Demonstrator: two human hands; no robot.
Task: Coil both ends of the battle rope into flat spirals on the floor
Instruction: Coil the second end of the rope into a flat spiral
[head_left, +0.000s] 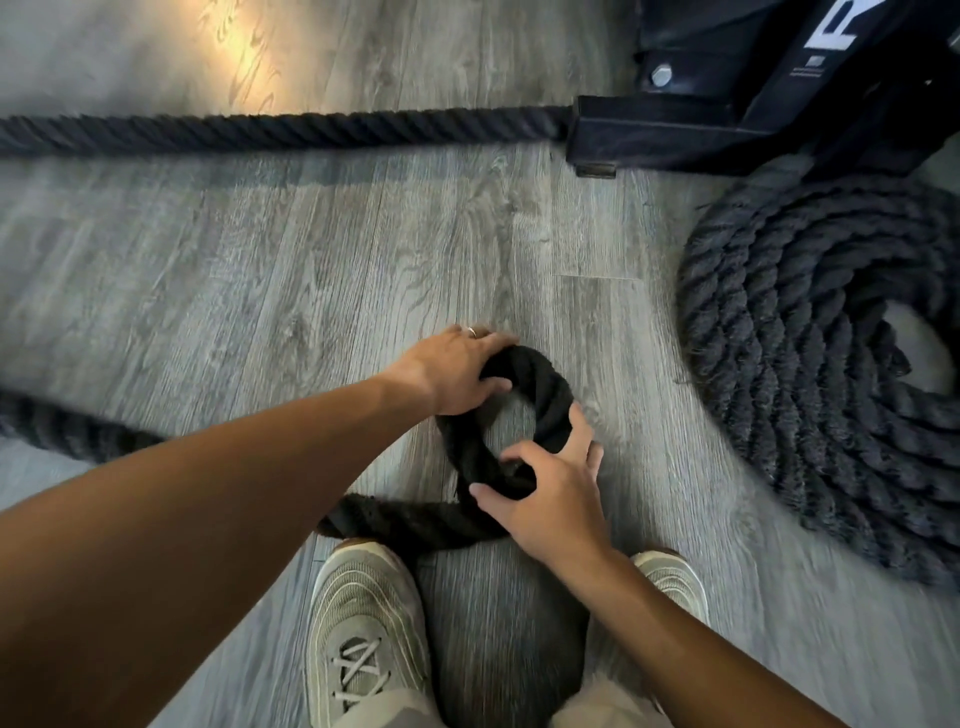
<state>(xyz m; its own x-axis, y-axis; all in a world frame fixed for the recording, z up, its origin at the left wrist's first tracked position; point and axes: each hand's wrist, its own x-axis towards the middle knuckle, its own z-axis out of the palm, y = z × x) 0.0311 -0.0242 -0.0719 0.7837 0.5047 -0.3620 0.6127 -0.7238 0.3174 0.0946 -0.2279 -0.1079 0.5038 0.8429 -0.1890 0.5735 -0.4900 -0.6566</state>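
Note:
A thick black battle rope lies on the grey wood floor. Its near end is bent into one small loop (550, 395) in front of my feet. My left hand (457, 369) grips the loop's far left side. At the loop's near side, my right hand (545, 493) pinches the rope where the end crosses. From there the rope (415, 519) trails left under my left arm. A finished flat spiral (810, 364) of the same rope lies at the right. Another straight stretch (291, 130) runs across the floor farther away.
A black metal rack base (727, 124) with a bolt stands at the upper right, and the straight rope runs to it. My two beige trainers (363, 623) stand just behind the small loop. A patch of warm light falls on the floor at the top.

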